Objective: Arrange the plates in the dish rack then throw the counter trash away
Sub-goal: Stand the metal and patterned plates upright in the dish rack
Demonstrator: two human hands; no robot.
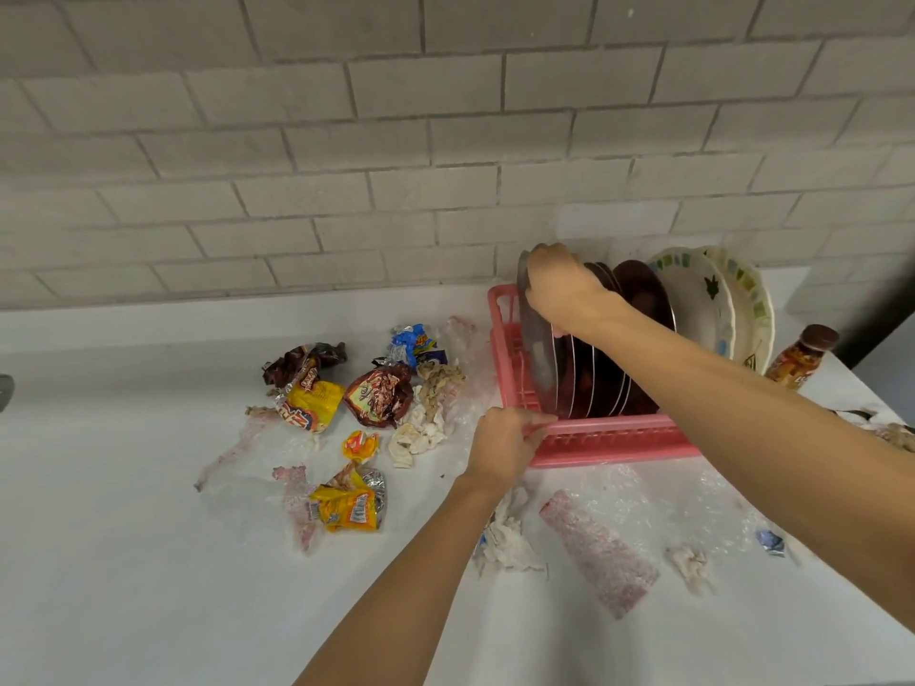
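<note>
Pink rack (594, 440) is sitting on the white surface (124, 487). Plates are standing on edge in it: a steel plate (537, 349) at the left end, dark plates (643, 294) next, cream patterned plates (703, 299) at the right end. Crumpled wrappers (317, 398), tissues (416, 438) and bubble wrap (599, 552) are lying scattered left of and in front of the rack.

Single view, camera on my head. Faces forward and steeply down at the white bench (124, 561), near; tiled wall (346, 116) fills the upper part. The dish rack (609, 450) sits right of centre. My forearms (396, 586) enter from the bottom and right edges.
</note>
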